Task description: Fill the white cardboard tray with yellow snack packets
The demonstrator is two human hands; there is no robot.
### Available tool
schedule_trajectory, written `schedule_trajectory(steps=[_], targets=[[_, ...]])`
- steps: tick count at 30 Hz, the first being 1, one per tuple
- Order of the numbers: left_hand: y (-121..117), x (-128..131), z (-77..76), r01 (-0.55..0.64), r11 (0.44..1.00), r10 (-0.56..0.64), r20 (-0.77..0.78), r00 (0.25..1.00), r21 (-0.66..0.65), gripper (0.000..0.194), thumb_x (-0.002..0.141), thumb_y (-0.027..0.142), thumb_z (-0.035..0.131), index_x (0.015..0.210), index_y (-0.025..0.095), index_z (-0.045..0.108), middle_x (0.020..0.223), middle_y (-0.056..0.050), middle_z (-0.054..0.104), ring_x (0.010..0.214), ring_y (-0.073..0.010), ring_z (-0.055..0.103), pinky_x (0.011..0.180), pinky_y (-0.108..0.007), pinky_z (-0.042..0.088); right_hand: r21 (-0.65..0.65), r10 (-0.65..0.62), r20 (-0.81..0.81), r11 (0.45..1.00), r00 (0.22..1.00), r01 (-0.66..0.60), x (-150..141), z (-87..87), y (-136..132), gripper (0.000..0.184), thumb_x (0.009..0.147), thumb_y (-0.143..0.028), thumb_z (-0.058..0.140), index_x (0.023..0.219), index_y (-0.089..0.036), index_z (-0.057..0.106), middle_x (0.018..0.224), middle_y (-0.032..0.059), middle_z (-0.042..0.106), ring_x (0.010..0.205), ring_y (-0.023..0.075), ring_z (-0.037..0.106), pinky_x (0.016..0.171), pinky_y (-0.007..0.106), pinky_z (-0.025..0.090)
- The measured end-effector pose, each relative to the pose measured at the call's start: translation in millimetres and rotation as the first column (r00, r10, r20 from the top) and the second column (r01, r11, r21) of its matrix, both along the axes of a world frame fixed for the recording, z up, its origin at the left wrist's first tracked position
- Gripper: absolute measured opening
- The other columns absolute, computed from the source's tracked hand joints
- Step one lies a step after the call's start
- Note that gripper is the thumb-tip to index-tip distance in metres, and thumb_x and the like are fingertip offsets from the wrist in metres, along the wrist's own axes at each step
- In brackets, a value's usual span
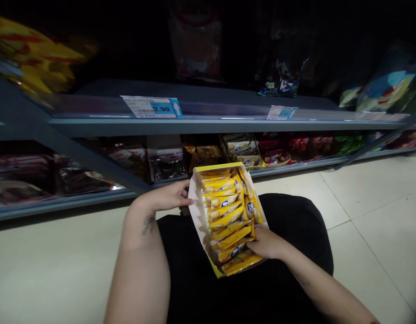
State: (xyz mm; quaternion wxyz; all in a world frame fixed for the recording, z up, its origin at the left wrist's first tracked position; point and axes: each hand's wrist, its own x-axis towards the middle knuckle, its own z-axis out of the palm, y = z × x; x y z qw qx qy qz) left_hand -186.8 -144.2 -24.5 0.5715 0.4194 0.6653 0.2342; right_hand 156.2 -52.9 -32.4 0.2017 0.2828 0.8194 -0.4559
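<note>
A cardboard display box (199, 225) with white inner walls and yellow edges is tilted over my lap. Inside it, a row of yellow snack packets (228, 202) stands closely packed, with others along the right side. My left hand (177, 196) grips the box's upper left wall, thumb on the near side and the other fingers partly hidden behind it. At the lower right of the box, my right hand (266, 242) reaches in over the edge, its fingers closed around a packet; the fingertips are partly hidden among the packets.
A metal shelf (208, 128) with price tags (152, 107) runs across in front of me. On its lower level stand several snack boxes (241, 150), with red packets (305, 145) farther right. Larger bags (284, 72) are on the upper level. Pale floor tiles (373, 202) lie below.
</note>
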Motion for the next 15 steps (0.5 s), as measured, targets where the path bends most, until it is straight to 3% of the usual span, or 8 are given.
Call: schedule_trajectory(steps=[3,6,8,10,12,15], targets=[[2.9,-0.7,-7.5,-0.006,1.0,0.006,-0.011,1.0,0.006,0.085,0.065,0.048,0.078,0.135,0.012,0.046,0.1,-0.012,0.073,0.085,-0.0281,0.071,0.071,-0.036,0.059,-0.208,-0.061,-0.102,0.977,0.993,0.039,11.5,3.0,4.2,0.038,0.093,-0.03,0.06,0.128,-0.02,0.07,0.132,0.008,0.07,0.122,0.0269,0.064,0.11,0.039,0.048],[3.8,-2.5,-11.6,0.003,1.0,-0.003,0.005,1.0,0.004,0.083,0.065,0.045,0.078,0.135,0.013,0.047,0.099,-0.012,0.073,0.082,-0.0272,0.071,0.069,-0.036,0.058,-0.41,-0.082,-0.266,0.912,0.96,-0.035,21.6,13.9,9.0,0.051,0.095,-0.048,0.063,0.137,-0.019,0.062,0.138,0.0076,0.065,0.125,0.0243,0.062,0.114,0.039,0.045],[3.9,-2.4,-10.6,-0.006,1.0,0.006,0.012,1.0,0.007,0.083,0.065,0.043,0.079,0.136,0.013,0.047,0.098,-0.011,0.073,0.08,-0.0258,0.07,0.068,-0.034,0.058,-0.476,-0.082,-0.305,0.876,0.949,-0.077,23.9,19.3,12.0,0.059,0.094,-0.057,0.062,0.138,-0.017,0.061,0.14,0.0085,0.063,0.129,0.0242,0.058,0.117,0.039,0.042],[4.3,-0.9,-8.1,-0.018,1.0,0.018,0.015,1.0,0.009,0.084,0.065,0.043,0.079,0.137,0.013,0.047,0.098,-0.011,0.073,0.08,-0.0243,0.069,0.066,-0.031,0.057,-0.473,-0.063,-0.282,0.877,0.957,-0.081,24.8,25.4,16.4,0.061,0.095,-0.063,0.058,0.134,-0.016,0.065,0.139,0.009,0.062,0.131,0.0249,0.055,0.118,0.038,0.039],[5.3,1.2,-5.7,-0.028,0.999,0.028,0.016,0.999,0.015,0.086,0.065,0.043,0.079,0.139,0.013,0.047,0.103,-0.012,0.073,0.08,-0.0237,0.069,0.063,-0.029,0.055,-0.384,-0.012,-0.213,0.92,0.977,-0.073,26.6,36.4,24.2,0.057,0.096,-0.065,0.055,0.124,-0.018,0.071,0.128,0.0081,0.068,0.124,0.0254,0.06,0.114,0.038,0.044],[8.5,3.7,-4.3,-0.046,0.998,0.045,0.014,0.999,0.049,0.085,0.062,0.044,0.079,0.135,0.012,0.051,0.11,-0.014,0.072,0.085,-0.0253,0.069,0.063,-0.028,0.055,-0.224,0.051,-0.109,0.972,0.993,-0.075,26.4,61.3,46.2,0.049,0.093,-0.064,0.061,0.106,-0.019,0.077,0.091,0.0054,0.076,0.087,0.0222,0.07,0.083,0.032,0.057]])
